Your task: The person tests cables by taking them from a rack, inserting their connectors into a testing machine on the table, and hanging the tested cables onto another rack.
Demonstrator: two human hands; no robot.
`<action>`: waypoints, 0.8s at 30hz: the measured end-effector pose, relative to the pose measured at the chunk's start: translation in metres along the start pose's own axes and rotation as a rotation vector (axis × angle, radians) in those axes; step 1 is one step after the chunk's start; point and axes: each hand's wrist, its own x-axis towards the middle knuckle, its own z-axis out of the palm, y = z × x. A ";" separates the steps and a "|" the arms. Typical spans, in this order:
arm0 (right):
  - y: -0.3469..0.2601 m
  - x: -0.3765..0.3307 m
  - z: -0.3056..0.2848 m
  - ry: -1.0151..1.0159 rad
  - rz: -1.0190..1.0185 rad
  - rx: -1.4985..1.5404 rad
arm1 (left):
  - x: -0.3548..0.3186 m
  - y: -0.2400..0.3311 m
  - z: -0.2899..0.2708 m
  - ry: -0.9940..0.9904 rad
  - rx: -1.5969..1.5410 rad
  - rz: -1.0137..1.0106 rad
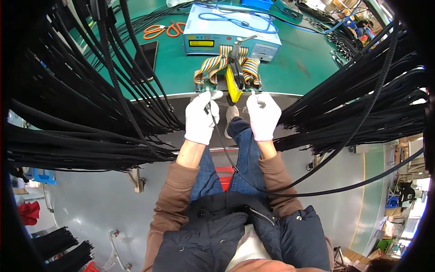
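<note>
My left hand (200, 119), in a white glove, is closed around one end of a black braided cable (229, 156). Its fingertips meet a small circuit board (208, 89) at the bench edge. From that hand the cable drops across my lap and curves off to the right. My right hand (264, 117), gloved too, pinches at the matching board (253, 88) on the other side; the small piece in its fingertips is mostly hidden. Between the hands stands a toggle clamp (235, 54) with a yellow-sided block (233, 85). Rainbow ribbon cables (251, 69) run from the boards toward a tester.
The light-blue tester box (229, 29) sits on the green bench (290, 68), a blue cable (240, 21) on top. Orange-handled scissors (155, 31) and a phone (147, 59) lie left of it. Thick bundles of black cables (81, 140) hang at both sides.
</note>
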 end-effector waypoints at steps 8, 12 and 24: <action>-0.006 0.006 -0.002 -0.022 -0.076 -0.096 | 0.002 0.001 -0.012 -0.071 0.021 0.002; -0.005 0.011 -0.004 -0.019 -0.093 -0.141 | -0.004 0.009 0.001 -0.046 0.093 -0.015; -0.016 0.015 -0.013 -0.087 -0.152 -0.328 | -0.002 -0.004 0.008 0.193 0.186 0.075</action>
